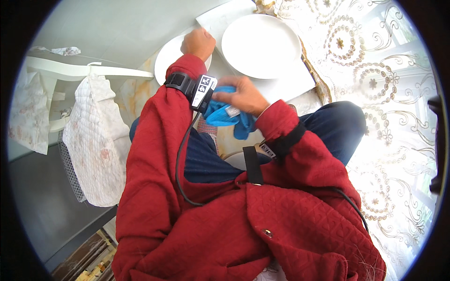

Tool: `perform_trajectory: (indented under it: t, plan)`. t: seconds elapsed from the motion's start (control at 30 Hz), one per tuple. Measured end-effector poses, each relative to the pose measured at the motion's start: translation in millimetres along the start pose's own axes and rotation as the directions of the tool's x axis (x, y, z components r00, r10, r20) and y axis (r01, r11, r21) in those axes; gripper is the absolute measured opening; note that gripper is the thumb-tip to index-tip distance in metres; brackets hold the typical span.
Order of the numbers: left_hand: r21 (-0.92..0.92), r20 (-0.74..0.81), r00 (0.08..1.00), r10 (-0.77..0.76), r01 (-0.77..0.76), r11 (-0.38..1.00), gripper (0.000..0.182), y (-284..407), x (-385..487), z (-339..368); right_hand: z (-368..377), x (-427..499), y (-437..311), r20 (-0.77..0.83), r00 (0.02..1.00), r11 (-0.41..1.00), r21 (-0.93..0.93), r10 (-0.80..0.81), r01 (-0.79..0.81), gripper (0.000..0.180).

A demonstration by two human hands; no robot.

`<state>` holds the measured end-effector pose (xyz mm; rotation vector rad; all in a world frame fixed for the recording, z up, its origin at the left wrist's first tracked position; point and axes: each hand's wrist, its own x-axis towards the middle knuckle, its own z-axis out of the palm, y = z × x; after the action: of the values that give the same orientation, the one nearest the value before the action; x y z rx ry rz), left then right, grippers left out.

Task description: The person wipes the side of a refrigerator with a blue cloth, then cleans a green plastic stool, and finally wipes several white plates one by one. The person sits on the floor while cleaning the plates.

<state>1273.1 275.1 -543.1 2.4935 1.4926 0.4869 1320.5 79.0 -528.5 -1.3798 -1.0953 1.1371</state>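
My right hand [242, 96] pinches a bunched blue cloth [221, 114] with a small white tag. The cloth hangs in front of me, above my lap, partly behind the device strapped to my left wrist. My left hand [198, 44] is curled over a round white plate or lid [165, 59]; its fingertips are hidden, so I cannot tell whether it holds anything. To the right of it lies a larger round white plate or board [262, 45], on a pale flat surface [288, 86].
A white chair-like frame [116, 72] and a stained quilted white cloth [95, 144] are at the left. A patterned sheer curtain [372, 84] hangs along the right. A cable runs from my left wrist device. My bent knees are on both sides.
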Motion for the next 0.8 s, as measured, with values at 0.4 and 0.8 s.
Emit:
perform_trajectory:
  t: [0.4, 0.8]
  plan:
    - [-0.337, 0.089, 0.991, -0.103, 0.128, 0.933, 0.020, 6.9, -3.0, -9.8, 9.0, 5.2, -24.9, 0.165, 0.940, 0.910, 0.245, 0.300, -0.334, 0.069]
    - [-0.798, 0.489, 0.846, -0.212, 0.532, 0.282, 0.027, 10.0, -13.9, -17.2, 8.9, 3.6, -23.2, 0.249, 0.915, 0.863, 0.327, 0.316, -0.387, 0.065]
